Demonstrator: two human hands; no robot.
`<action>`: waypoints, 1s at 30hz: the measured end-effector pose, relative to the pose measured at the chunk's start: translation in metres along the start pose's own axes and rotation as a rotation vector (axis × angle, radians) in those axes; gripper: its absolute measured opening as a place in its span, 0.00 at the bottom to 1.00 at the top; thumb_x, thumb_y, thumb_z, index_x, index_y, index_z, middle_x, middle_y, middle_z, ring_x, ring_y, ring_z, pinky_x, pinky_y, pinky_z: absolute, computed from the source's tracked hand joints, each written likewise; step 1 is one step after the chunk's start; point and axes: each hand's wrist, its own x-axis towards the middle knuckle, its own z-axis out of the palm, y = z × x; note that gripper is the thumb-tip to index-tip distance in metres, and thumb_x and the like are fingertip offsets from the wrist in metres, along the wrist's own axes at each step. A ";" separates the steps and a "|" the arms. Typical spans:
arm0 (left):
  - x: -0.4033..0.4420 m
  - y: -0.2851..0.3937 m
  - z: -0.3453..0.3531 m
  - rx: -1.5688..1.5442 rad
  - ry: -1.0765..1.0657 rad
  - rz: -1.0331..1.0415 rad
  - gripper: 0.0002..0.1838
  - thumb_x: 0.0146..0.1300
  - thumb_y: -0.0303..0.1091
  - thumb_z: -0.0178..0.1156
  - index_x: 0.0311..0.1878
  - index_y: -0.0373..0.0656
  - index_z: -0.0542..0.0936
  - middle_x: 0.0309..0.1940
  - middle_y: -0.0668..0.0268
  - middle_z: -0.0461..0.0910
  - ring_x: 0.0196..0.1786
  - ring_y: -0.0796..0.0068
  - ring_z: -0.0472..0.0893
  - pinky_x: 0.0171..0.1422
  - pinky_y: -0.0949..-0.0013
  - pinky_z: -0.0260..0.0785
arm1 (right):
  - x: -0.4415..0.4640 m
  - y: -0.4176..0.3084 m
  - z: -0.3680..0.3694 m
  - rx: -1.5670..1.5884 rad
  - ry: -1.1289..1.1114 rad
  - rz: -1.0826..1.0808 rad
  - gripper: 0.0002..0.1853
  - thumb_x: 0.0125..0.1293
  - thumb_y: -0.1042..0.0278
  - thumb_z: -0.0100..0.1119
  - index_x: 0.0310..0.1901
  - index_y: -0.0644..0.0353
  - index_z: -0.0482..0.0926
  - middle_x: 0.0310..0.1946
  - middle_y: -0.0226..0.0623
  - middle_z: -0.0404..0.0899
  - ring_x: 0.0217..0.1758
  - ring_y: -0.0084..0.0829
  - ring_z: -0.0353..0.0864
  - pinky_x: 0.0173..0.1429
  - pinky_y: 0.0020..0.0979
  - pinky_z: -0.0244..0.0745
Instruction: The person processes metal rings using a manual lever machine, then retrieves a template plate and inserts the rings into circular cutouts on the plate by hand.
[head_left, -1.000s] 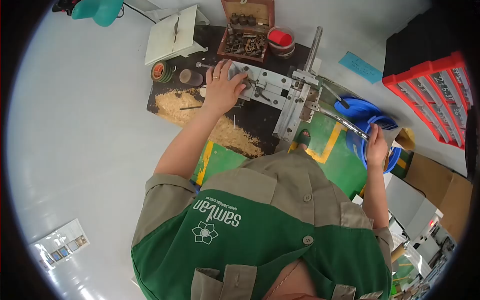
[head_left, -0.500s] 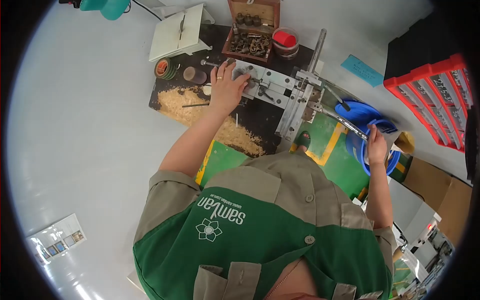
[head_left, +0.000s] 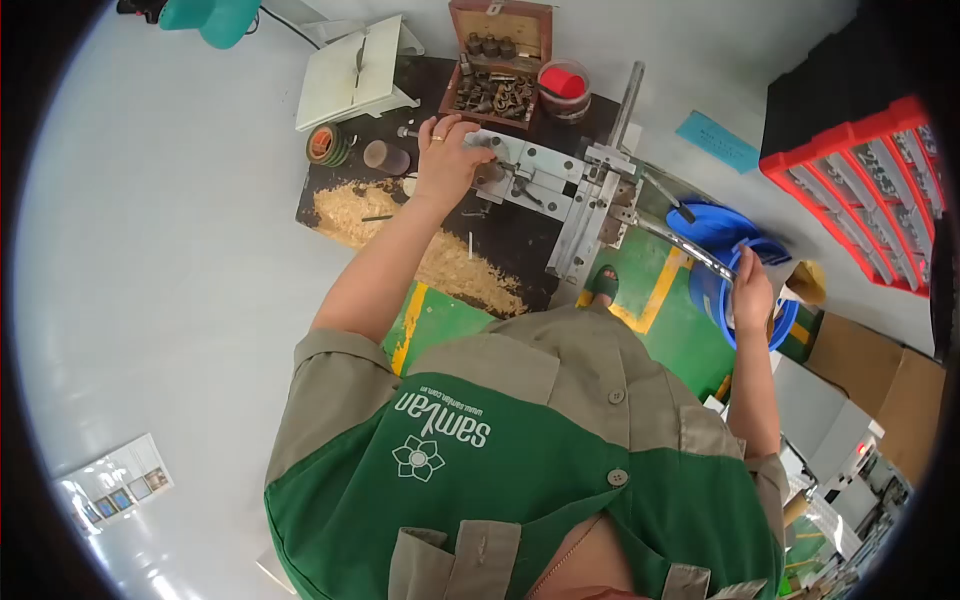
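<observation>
My right hand is wrapped round the end of a long shiny metal lever. The lever runs to the right side of a bench-mounted metal machine with bolted plates, a small clamp handle and a slanted bar. At the machine's left end, my left hand rests over the plate, fingers bent and thumb apart from them. Whatever lies beneath its fingertips is hidden. Near my left wrist, a thin dark rod lies across a heap of pale shavings.
Behind the machine stand an open wooden box of metal parts and a tub with a red cup. Tape rolls and a brown jar sit left. A blue bin stands below the lever; red-framed drawers hang right.
My left hand has shifted slightly on the machine's left end, and its forearm covers more of the dark rod. My right hand keeps its grip on the lever, which looks unmoved.
</observation>
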 end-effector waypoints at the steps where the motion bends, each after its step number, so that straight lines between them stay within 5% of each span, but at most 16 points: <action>1: 0.004 -0.002 -0.001 0.000 0.005 0.019 0.08 0.51 0.34 0.69 0.34 0.61 0.89 0.53 0.71 0.77 0.65 0.61 0.70 0.73 0.47 0.53 | 0.002 -0.005 0.001 0.014 -0.035 0.054 0.28 0.78 0.40 0.32 0.55 0.45 0.83 0.44 0.46 0.86 0.47 0.53 0.84 0.52 0.48 0.77; 3: 0.000 -0.005 0.001 -0.010 0.018 0.055 0.11 0.51 0.34 0.68 0.38 0.60 0.88 0.52 0.71 0.78 0.64 0.62 0.70 0.72 0.47 0.53 | 0.003 0.027 0.024 -0.071 -0.109 0.061 0.29 0.79 0.41 0.31 0.55 0.45 0.83 0.43 0.46 0.86 0.46 0.53 0.84 0.51 0.48 0.77; 6: -0.006 0.005 0.004 -0.048 0.157 -0.152 0.13 0.56 0.35 0.68 0.46 0.55 0.86 0.50 0.69 0.79 0.58 0.60 0.74 0.66 0.51 0.59 | 0.003 0.015 0.017 -0.079 -0.087 -0.008 0.29 0.79 0.42 0.30 0.55 0.46 0.83 0.42 0.46 0.86 0.46 0.53 0.84 0.51 0.49 0.78; 9: -0.026 0.027 0.006 -0.176 0.183 -0.586 0.09 0.57 0.41 0.71 0.37 0.50 0.85 0.45 0.65 0.80 0.53 0.59 0.77 0.60 0.52 0.65 | 0.002 0.015 0.020 -0.068 -0.042 0.010 0.29 0.79 0.42 0.30 0.54 0.45 0.84 0.43 0.45 0.86 0.47 0.53 0.84 0.51 0.50 0.77; 12: -0.040 0.046 0.017 -0.402 0.151 -0.796 0.13 0.53 0.48 0.72 0.29 0.49 0.87 0.38 0.60 0.82 0.48 0.54 0.80 0.55 0.56 0.72 | 0.000 0.013 0.021 -0.076 -0.050 0.026 0.29 0.79 0.42 0.30 0.55 0.45 0.83 0.45 0.44 0.86 0.49 0.52 0.84 0.53 0.48 0.77; 22: -0.020 0.065 0.009 -0.302 -0.210 -0.959 0.18 0.51 0.57 0.70 0.36 0.56 0.90 0.44 0.60 0.81 0.46 0.60 0.83 0.57 0.63 0.73 | 0.000 0.006 0.007 -0.133 -0.110 0.055 0.30 0.78 0.39 0.34 0.59 0.50 0.79 0.43 0.52 0.85 0.47 0.56 0.83 0.50 0.52 0.77; 23: -0.022 0.064 0.015 -0.324 -0.157 -0.948 0.13 0.50 0.52 0.67 0.31 0.58 0.89 0.40 0.61 0.81 0.50 0.57 0.81 0.55 0.55 0.70 | -0.001 0.002 0.003 -0.108 -0.095 0.048 0.29 0.78 0.39 0.34 0.59 0.50 0.79 0.42 0.53 0.85 0.46 0.57 0.83 0.49 0.52 0.77; 30: -0.024 0.058 0.013 -0.270 -0.085 -0.874 0.10 0.50 0.49 0.67 0.32 0.59 0.88 0.40 0.63 0.81 0.50 0.58 0.80 0.57 0.56 0.66 | -0.008 -0.030 -0.030 -0.116 0.015 0.001 0.23 0.78 0.42 0.40 0.57 0.45 0.80 0.37 0.49 0.85 0.42 0.54 0.85 0.44 0.50 0.78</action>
